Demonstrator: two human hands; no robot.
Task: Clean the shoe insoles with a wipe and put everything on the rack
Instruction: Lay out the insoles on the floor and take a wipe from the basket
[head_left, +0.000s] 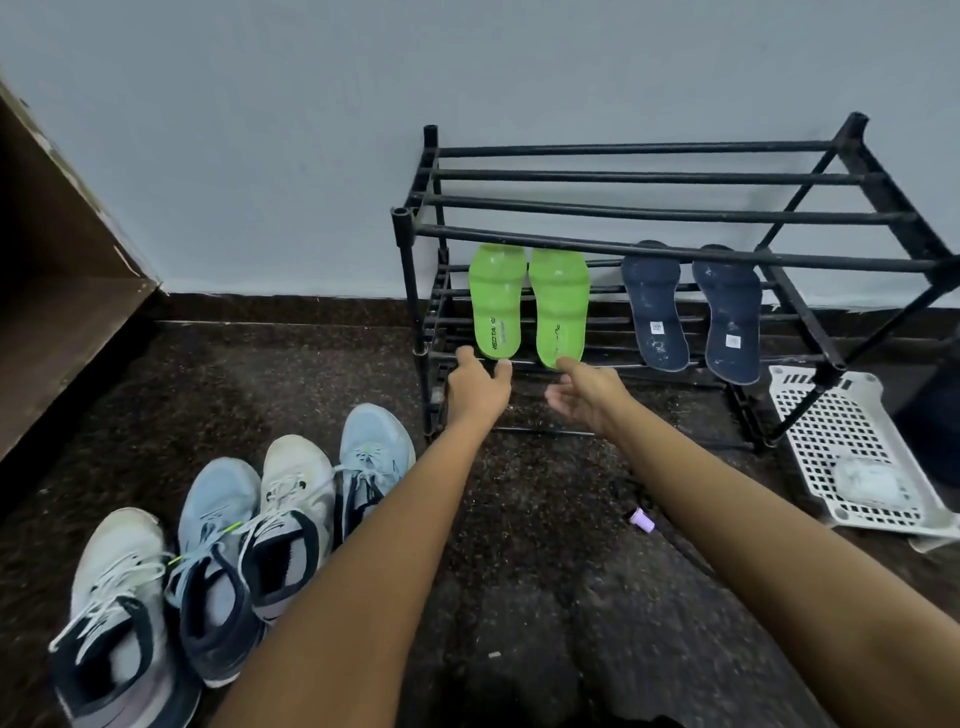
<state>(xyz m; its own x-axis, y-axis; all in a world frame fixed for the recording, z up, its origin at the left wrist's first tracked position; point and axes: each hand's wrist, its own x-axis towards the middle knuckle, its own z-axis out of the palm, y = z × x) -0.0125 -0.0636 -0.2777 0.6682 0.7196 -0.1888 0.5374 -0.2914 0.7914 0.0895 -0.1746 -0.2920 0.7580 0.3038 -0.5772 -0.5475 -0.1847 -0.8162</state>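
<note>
Dark speckled floor underfoot, pale blue-grey wall behind, and a black bar rack standing against that wall. On its middle shelf sit two green insoles side by side, toes up toward the wall, and to their right two navy insoles, flecked with pale marks. The top bars cross in front of all four toe ends.

Both arms are stretched out to the green pair. The left hand is spread, fingers straight, tips at the heel of the left green one, gripping nothing. The right hand is relaxed and loosely cupped, holding nothing, one fingertip at the heel of the right green one; actual contact is hard to call.

Four sneakers line the floor at left, the nearest cut off by the frame's lower edge. A brown wooden panel runs off the left side. A white perforated tray lies right of the rack with a white wad on it, too blurred to identify. A small purple object lies on the floor, unclear.
</note>
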